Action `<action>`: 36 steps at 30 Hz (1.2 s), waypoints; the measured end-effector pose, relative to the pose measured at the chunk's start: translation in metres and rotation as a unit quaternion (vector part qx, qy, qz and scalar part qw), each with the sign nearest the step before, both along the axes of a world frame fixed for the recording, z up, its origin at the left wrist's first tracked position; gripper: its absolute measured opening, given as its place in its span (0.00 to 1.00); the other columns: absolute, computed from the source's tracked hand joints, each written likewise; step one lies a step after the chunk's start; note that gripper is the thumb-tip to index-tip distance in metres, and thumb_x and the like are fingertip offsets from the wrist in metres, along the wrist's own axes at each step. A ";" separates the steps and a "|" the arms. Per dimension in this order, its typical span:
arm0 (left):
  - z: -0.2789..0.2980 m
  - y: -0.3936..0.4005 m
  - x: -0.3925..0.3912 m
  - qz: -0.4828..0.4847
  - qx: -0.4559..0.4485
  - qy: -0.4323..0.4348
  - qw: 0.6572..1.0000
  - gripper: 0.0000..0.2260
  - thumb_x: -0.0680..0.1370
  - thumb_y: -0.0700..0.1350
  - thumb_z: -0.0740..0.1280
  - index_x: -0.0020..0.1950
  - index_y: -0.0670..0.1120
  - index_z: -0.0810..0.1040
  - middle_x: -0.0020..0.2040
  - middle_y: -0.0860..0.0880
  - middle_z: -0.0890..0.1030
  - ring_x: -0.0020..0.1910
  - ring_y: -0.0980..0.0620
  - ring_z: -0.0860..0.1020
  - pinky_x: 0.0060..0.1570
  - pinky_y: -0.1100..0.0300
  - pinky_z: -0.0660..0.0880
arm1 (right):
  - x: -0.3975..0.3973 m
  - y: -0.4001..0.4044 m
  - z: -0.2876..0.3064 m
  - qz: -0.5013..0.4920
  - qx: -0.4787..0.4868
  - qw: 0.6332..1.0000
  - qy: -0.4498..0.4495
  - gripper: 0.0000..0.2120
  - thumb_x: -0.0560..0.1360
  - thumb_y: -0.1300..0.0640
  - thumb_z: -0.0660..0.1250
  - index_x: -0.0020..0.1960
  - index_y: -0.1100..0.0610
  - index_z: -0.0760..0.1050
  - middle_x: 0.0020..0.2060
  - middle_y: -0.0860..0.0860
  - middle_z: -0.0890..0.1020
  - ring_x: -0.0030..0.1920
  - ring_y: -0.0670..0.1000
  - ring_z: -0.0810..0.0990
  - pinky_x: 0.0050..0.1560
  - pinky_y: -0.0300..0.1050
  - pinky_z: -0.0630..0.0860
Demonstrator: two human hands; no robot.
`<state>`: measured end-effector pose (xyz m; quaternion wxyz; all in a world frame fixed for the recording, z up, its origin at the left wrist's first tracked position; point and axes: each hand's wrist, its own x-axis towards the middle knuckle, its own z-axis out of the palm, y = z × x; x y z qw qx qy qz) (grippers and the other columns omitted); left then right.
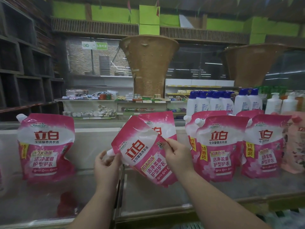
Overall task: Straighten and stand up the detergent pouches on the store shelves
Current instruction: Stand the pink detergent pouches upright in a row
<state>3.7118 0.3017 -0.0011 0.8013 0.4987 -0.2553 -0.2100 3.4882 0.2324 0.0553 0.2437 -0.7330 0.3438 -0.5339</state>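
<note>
Tilted pouch [145, 152] between hands, left hand [105, 164] pinching spout, right hand [177, 156] gripping top edge

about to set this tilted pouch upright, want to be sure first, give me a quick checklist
1. Left hand on the spout: ok, fingers curl round the white cap.
2. Right hand on the tilted pouch: ok, it pinches the upper right edge.
3. Pouch upright: not ok, it leans left with the spout low.
4. Free spot on the shelf: ok, bare surface shows under and left of the pouch.
5. Pouch behind: cannot tell if it stands steady, mostly hidden.
6. Right pouches: ok, upright and apart from the held one.
</note>
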 end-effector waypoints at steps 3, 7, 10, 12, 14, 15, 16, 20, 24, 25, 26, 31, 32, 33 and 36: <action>0.001 0.001 -0.003 -0.027 0.032 -0.029 0.999 0.13 0.82 0.50 0.74 0.63 0.45 0.80 0.50 0.46 0.89 0.50 0.46 0.88 0.51 0.49 0.83 | -0.001 0.004 -0.001 0.017 0.016 0.999 -0.044 0.13 0.86 0.47 0.64 0.48 0.50 0.84 0.36 0.51 0.85 0.35 0.52 0.84 0.31 0.44 0.77; -0.001 0.001 -0.020 -0.121 0.113 -0.140 0.976 0.03 0.84 0.44 0.71 0.56 0.48 0.85 0.47 0.52 0.89 0.50 0.51 0.88 0.51 0.52 0.81 | -0.002 0.006 -0.002 0.007 0.077 0.991 -0.111 0.15 0.86 0.45 0.64 0.47 0.50 0.83 0.36 0.53 0.85 0.34 0.55 0.85 0.31 0.46 0.77; 0.000 0.004 -0.026 -0.146 0.148 -0.197 0.958 0.06 0.85 0.41 0.69 0.57 0.51 0.84 0.47 0.58 0.89 0.46 0.61 0.87 0.55 0.53 0.82 | -0.004 0.007 -0.004 -0.004 0.094 0.987 -0.128 0.16 0.86 0.45 0.63 0.46 0.50 0.82 0.34 0.52 0.85 0.33 0.55 0.85 0.29 0.43 0.76; 0.001 0.004 -0.025 -0.138 0.157 -0.215 0.954 0.07 0.85 0.42 0.69 0.57 0.52 0.84 0.48 0.59 0.89 0.46 0.62 0.86 0.55 0.53 0.82 | -0.005 0.007 -0.005 -0.008 0.099 0.987 -0.130 0.16 0.86 0.44 0.63 0.46 0.49 0.83 0.35 0.52 0.86 0.35 0.55 0.86 0.29 0.43 0.77; 0.002 0.005 -0.026 -0.129 0.157 -0.233 0.951 0.08 0.84 0.41 0.70 0.57 0.55 0.84 0.48 0.61 0.88 0.47 0.63 0.86 0.53 0.54 0.82 | -0.005 0.007 -0.005 -0.009 0.098 0.987 -0.128 0.16 0.86 0.45 0.63 0.47 0.50 0.83 0.36 0.52 0.86 0.34 0.53 0.86 0.29 0.42 0.77; 0.003 0.005 -0.028 -0.127 0.153 -0.239 0.951 0.09 0.84 0.41 0.70 0.57 0.55 0.83 0.48 0.62 0.88 0.47 0.64 0.86 0.52 0.55 0.82 | -0.005 0.007 -0.005 -0.010 0.096 0.987 -0.126 0.16 0.87 0.45 0.63 0.46 0.50 0.83 0.35 0.52 0.86 0.33 0.52 0.86 0.28 0.41 0.77; 0.003 0.006 -0.029 -0.125 0.148 -0.246 0.950 0.10 0.84 0.40 0.70 0.57 0.55 0.84 0.48 0.63 0.88 0.47 0.64 0.86 0.51 0.55 0.82 | -0.005 0.008 -0.005 -0.010 0.096 0.987 -0.127 0.16 0.87 0.46 0.63 0.46 0.51 0.82 0.34 0.51 0.85 0.32 0.49 0.85 0.28 0.39 0.76; 0.002 0.005 -0.029 -0.090 0.138 -0.270 0.949 0.09 0.85 0.42 0.69 0.57 0.57 0.84 0.47 0.64 0.87 0.47 0.63 0.85 0.49 0.56 0.82 | -0.005 0.007 -0.011 -0.018 0.107 0.983 -0.147 0.17 0.87 0.48 0.62 0.44 0.55 0.80 0.33 0.50 0.85 0.31 0.47 0.84 0.27 0.37 0.75; 0.002 0.004 -0.028 -0.068 0.128 -0.278 0.950 0.07 0.85 0.47 0.69 0.56 0.58 0.85 0.46 0.62 0.88 0.47 0.59 0.86 0.47 0.58 0.82 | -0.002 0.006 -0.019 -0.036 0.124 0.977 -0.173 0.19 0.87 0.49 0.62 0.41 0.56 0.77 0.29 0.49 0.83 0.29 0.47 0.83 0.27 0.38 0.74; 0.002 0.004 -0.028 -0.066 0.121 -0.278 0.951 0.06 0.85 0.47 0.69 0.55 0.57 0.85 0.46 0.61 0.88 0.46 0.59 0.86 0.47 0.57 0.83 | -0.001 0.006 -0.020 -0.035 0.130 0.975 -0.179 0.19 0.87 0.48 0.62 0.41 0.55 0.78 0.29 0.49 0.83 0.29 0.48 0.84 0.27 0.38 0.75; 0.002 0.004 -0.028 -0.066 0.117 -0.279 0.951 0.06 0.86 0.47 0.68 0.54 0.56 0.85 0.46 0.60 0.88 0.46 0.60 0.86 0.46 0.58 0.82 | -0.001 0.006 -0.021 -0.033 0.135 0.973 -0.183 0.19 0.87 0.48 0.62 0.41 0.55 0.78 0.29 0.49 0.84 0.29 0.48 0.84 0.27 0.39 0.75; 0.002 0.003 -0.030 -0.050 0.136 -0.313 0.939 0.08 0.87 0.48 0.65 0.51 0.55 0.82 0.44 0.62 0.86 0.44 0.62 0.84 0.44 0.58 0.80 | -0.001 -0.002 -0.025 -0.048 0.133 0.974 -0.176 0.19 0.87 0.48 0.61 0.41 0.54 0.80 0.31 0.51 0.85 0.32 0.50 0.85 0.30 0.44 0.77; 0.002 0.003 -0.030 -0.046 0.138 -0.321 0.936 0.09 0.87 0.48 0.64 0.51 0.55 0.82 0.44 0.62 0.86 0.44 0.62 0.84 0.43 0.57 0.80 | -0.002 -0.005 -0.026 -0.052 0.133 0.975 -0.173 0.20 0.87 0.48 0.61 0.41 0.54 0.81 0.32 0.51 0.85 0.33 0.51 0.86 0.31 0.44 0.77; 0.002 0.003 -0.032 -0.044 0.140 -0.328 0.933 0.09 0.87 0.47 0.64 0.50 0.55 0.81 0.44 0.62 0.85 0.43 0.62 0.84 0.42 0.58 0.79 | -0.003 -0.006 -0.026 -0.054 0.136 0.975 -0.169 0.20 0.87 0.48 0.61 0.41 0.55 0.81 0.32 0.52 0.85 0.33 0.52 0.86 0.31 0.44 0.78; 0.003 0.003 -0.038 -0.034 0.139 -0.344 0.928 0.08 0.87 0.47 0.63 0.50 0.54 0.79 0.42 0.57 0.85 0.42 0.61 0.83 0.37 0.65 0.75 | -0.008 -0.008 -0.027 -0.051 0.162 0.971 -0.167 0.21 0.87 0.49 0.60 0.41 0.56 0.80 0.30 0.50 0.85 0.33 0.51 0.86 0.29 0.41 0.78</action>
